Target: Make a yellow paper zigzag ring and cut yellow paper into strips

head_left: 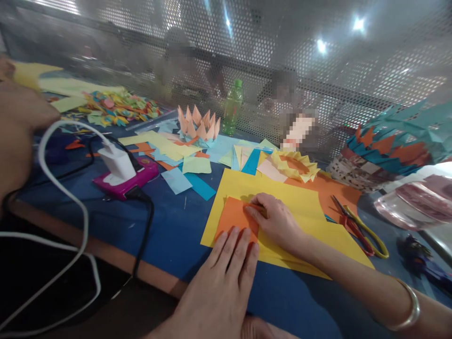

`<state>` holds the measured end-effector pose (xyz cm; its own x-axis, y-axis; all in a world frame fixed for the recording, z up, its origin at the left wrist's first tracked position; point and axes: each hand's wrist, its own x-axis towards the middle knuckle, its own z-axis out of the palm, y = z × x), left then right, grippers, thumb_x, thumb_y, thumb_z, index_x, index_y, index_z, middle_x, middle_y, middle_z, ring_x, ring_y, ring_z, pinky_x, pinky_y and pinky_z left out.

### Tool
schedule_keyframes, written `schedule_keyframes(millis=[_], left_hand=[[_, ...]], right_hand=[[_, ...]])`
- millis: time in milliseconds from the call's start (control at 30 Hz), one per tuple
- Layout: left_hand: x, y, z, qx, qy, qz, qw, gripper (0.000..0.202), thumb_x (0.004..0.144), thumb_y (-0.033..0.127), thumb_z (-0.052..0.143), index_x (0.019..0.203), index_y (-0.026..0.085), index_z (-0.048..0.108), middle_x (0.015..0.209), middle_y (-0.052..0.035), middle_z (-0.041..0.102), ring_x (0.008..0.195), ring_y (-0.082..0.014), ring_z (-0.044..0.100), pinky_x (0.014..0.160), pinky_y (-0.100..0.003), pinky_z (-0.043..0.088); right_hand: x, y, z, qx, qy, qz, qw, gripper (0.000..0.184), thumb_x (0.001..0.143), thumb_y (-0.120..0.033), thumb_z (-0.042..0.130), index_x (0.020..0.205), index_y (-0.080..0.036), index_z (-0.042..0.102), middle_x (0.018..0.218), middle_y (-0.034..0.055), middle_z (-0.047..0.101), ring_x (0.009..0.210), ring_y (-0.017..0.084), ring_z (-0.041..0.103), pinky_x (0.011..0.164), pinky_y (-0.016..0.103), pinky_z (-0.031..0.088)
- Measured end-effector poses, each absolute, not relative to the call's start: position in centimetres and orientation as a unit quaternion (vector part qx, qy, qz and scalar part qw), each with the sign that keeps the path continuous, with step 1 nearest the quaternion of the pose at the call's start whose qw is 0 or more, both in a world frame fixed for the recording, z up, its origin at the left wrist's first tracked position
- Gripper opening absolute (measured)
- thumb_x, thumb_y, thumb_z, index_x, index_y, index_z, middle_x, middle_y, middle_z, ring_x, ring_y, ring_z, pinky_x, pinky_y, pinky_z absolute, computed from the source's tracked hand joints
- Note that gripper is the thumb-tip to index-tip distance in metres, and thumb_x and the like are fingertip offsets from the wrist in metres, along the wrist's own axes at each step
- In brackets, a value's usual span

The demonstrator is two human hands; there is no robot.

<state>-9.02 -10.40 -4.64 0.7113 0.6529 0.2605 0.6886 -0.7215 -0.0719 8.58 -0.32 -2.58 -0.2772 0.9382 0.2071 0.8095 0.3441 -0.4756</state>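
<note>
An orange paper sheet (231, 216) lies on top of a large yellow paper sheet (300, 200). My left hand (226, 268) is spread flat, its fingertips pressing on the lower edge of the orange sheet. My right hand (273, 219) has its fingers curled in a pinch at the orange sheet's upper right edge. That edge is partly hidden beneath the fingers. Scissors (356, 228) with red and yellow handles rest just right of the yellow sheet. Behind it stands a yellow folded-paper ring (296, 165).
A magenta power strip (125, 181) with a white charger (116, 162) and cables occupies the left. Paper scraps (176, 150), a peach paper crown (199, 125) and a green bottle (233, 108) are behind. Paper-decorated baskets (384, 155) stand right. Part of another person (17, 122) shows at left.
</note>
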Motion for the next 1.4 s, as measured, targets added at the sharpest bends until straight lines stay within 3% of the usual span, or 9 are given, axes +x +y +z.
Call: schedule_keyframes(millis=[133,400,533,967,1167,1400], left_hand=[[-8.61,-10.62,-4.3,-0.913,-0.384,-0.102,0.089,0.073,0.085,0.052,0.043,0.141,0.006,0.034,0.144,-0.0227,0.037,0.133,-0.0402,0.03,0.108,-0.055,0.016],[-8.75,-10.45,-5.01,-0.919,-0.373,-0.114,0.059,0.09,0.08,0.07,0.038,0.144,0.008,0.029,0.145,-0.0236,0.034,0.136,-0.0435,0.021,0.108,-0.057,0.011],[-8.79,-10.27,-5.06,-0.919,-0.376,-0.109,0.047,0.086,0.082,0.067,0.039,0.145,0.01,0.028,0.147,-0.0228,0.032,0.137,-0.0425,0.02,0.108,-0.057,0.011],[-9.01,-10.07,-4.26,-0.921,-0.377,-0.081,0.053,0.075,0.086,0.059,0.04,0.145,0.014,0.029,0.145,-0.017,0.038,0.134,-0.0366,0.03,0.108,-0.052,0.021],[-9.08,-9.91,-5.06,-0.922,-0.364,-0.106,0.076,0.08,0.085,0.063,0.039,0.145,0.012,0.028,0.145,-0.0199,0.038,0.133,-0.0383,0.031,0.106,-0.052,0.023],[-9.05,-10.05,-5.12,-0.919,-0.378,-0.091,0.062,0.079,0.085,0.065,0.036,0.146,0.016,0.026,0.145,-0.0168,0.038,0.134,-0.0355,0.031,0.106,-0.051,0.024]], right_hand=[[8.51,-0.43,-2.59,-0.558,-0.785,0.139,0.23,0.011,0.085,-0.028,0.054,0.076,-0.021,0.054,0.076,0.0008,0.063,0.073,0.017,0.056,0.066,0.029,0.035],[8.46,-0.35,-2.44,-0.558,-0.783,0.146,0.231,0.012,0.085,-0.028,0.055,0.076,-0.02,0.055,0.076,0.0008,0.063,0.074,0.016,0.055,0.067,0.029,0.035],[8.4,-0.28,-2.36,-0.557,-0.785,0.144,0.232,0.011,0.084,-0.027,0.055,0.076,-0.02,0.055,0.074,0.0005,0.062,0.074,0.016,0.054,0.067,0.029,0.034],[8.45,-0.14,-2.48,-0.553,-0.781,0.168,0.237,0.011,0.084,-0.027,0.054,0.076,-0.02,0.056,0.078,0.0018,0.064,0.075,0.017,0.056,0.068,0.029,0.038],[8.45,0.0,-2.22,-0.553,-0.776,0.186,0.239,0.013,0.084,-0.029,0.056,0.075,-0.02,0.056,0.075,0.0007,0.064,0.071,0.016,0.056,0.065,0.028,0.039],[8.32,0.14,-2.22,-0.559,-0.771,0.189,0.24,0.018,0.083,-0.033,0.059,0.071,-0.02,0.055,0.072,0.0004,0.063,0.068,0.015,0.056,0.062,0.027,0.038]])
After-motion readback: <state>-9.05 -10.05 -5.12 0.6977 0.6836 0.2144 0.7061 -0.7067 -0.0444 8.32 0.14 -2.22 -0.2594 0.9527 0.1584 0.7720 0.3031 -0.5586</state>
